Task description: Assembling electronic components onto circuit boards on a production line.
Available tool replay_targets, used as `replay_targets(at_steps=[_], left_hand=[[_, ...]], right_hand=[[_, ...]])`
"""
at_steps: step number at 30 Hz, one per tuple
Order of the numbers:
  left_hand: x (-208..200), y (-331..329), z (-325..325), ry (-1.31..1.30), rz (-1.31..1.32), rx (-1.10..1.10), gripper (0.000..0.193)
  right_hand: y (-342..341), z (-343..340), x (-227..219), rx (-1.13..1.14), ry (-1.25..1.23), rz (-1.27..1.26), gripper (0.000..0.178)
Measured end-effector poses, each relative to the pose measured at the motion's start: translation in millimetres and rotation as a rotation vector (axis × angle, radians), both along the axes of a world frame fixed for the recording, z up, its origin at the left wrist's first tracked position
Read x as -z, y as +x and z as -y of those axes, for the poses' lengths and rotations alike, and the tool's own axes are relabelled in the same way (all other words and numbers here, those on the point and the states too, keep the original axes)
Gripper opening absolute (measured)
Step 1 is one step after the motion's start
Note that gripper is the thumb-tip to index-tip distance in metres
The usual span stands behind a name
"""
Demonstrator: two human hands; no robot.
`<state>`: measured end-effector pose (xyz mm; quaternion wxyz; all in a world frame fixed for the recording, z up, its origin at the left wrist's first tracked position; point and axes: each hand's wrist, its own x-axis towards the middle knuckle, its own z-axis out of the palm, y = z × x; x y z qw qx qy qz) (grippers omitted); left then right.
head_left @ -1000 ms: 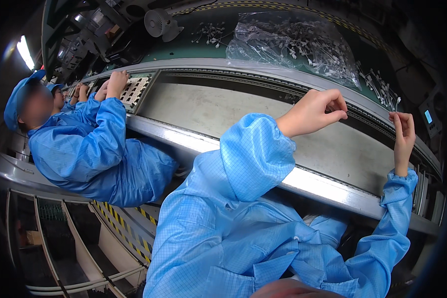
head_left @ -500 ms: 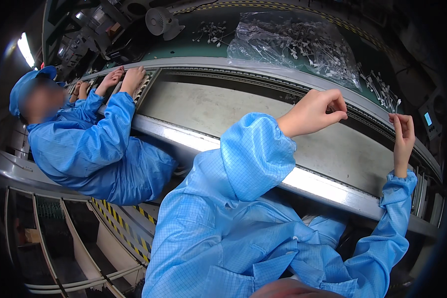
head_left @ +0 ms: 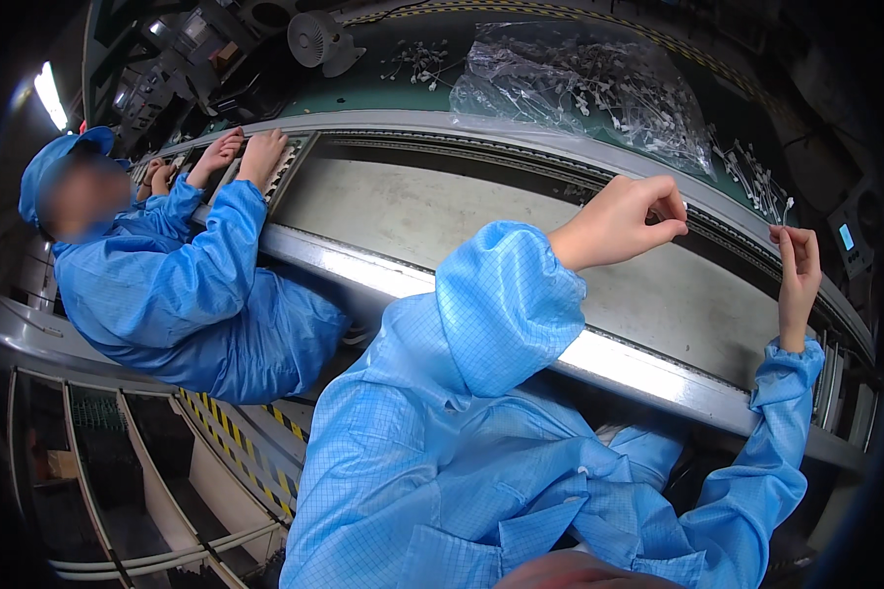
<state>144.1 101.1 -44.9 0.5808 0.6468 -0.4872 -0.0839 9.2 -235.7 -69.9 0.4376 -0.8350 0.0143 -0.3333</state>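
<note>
My left hand (head_left: 627, 221) hangs over the conveyor with its fingers curled in toward the thumb. A tiny pale speck shows at the fingertips, too small to name. Farther right, my right hand (head_left: 801, 270) is raised at the conveyor's far rail, thumb and fingertips pinched together. Just beyond those fingertips lie loose white-ended wire leads (head_left: 753, 182) on the green bench. Whether the pinch holds one of them cannot be made out. Beneath both hands runs the conveyor (head_left: 442, 211), with a pale bed between metal rails.
A clear plastic bag (head_left: 580, 83) full of wire leads lies on the green bench (head_left: 388, 93), beside a small lead pile (head_left: 417, 65) and a white fan (head_left: 321, 45). At left, a co-worker in blue (head_left: 167, 285) works over slotted frames (head_left: 290, 172). A lit display (head_left: 846, 236) stands far right.
Both my hands stay almost exactly where they were. The co-worker at left has shifted only slightly, and a hand farther along the line has moved a little.
</note>
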Motion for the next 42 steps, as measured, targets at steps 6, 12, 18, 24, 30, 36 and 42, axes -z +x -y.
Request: replay_targets(at_steps=[6,12,18,24,30,36,42], left_hand=[[-1.2,-0.3,-0.5,0.000,0.026,-0.007,0.015],[0.0,-0.6,-0.3,0.004,0.017,-0.009,0.015],[0.1,-1.3,-0.5,0.006,0.027,-0.012,0.015],[-1.6,-2.5,-1.0,0.010,0.039,-0.019,0.016],[-0.2,-1.5,-0.4,-0.005,0.034,-0.016,0.015],[-0.2,-1.1,0.5,0.002,0.033,-0.008,0.015],[-1.2,-0.8,-1.3,0.003,0.034,-0.006,0.015]], right_hand=[[-0.4,-1.4,-1.1,0.013,-0.012,-0.007,0.012],[-1.0,-3.0,-2.0,0.020,-0.020,-0.008,0.012],[-1.7,-4.7,-2.1,0.021,-0.011,-0.007,0.012],[-2.0,-3.5,-2.7,0.023,-0.028,-0.011,0.012],[-0.5,-2.8,-1.3,0.019,-0.027,-0.006,0.012],[-1.6,-2.3,-2.7,0.027,-0.041,-0.012,0.012],[-0.7,-5.6,-3.7,0.036,-0.048,-0.015,0.012]])
